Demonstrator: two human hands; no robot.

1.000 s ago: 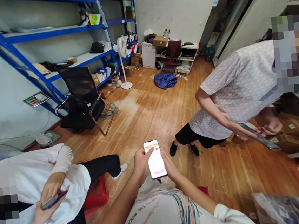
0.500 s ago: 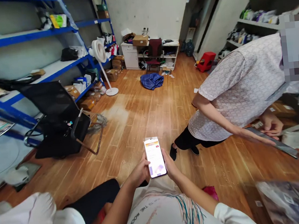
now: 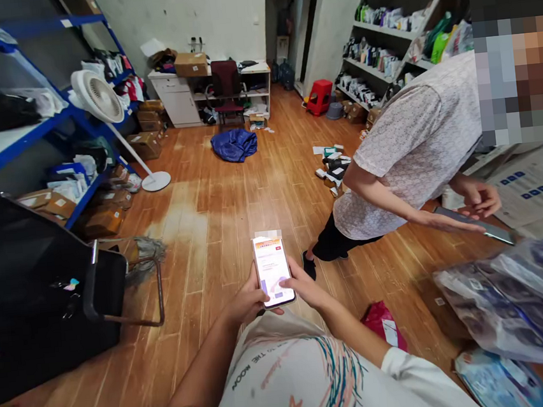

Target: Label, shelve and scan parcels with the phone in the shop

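A lit phone (image 3: 271,270) with a white and orange screen is held upright in front of my chest. My left hand (image 3: 246,300) wraps round its left edge and back. My right hand (image 3: 303,285) holds the right edge, its thumb resting on the lower part of the screen. Both hands are closed on the phone above the wooden floor.
A person in a patterned shirt (image 3: 419,144) bends at the right, holding a dark flat device (image 3: 475,225). A black office chair (image 3: 39,283) stands at the left. Blue shelving (image 3: 14,126), a white fan (image 3: 103,101), a blue bag (image 3: 234,144), a red stool (image 3: 319,96) and plastic packets (image 3: 516,301) surround the floor.
My view has swung to the right, so the seated person in white at the left is out of sight. My right thumb has moved onto the screen. The phone stays in both hands.
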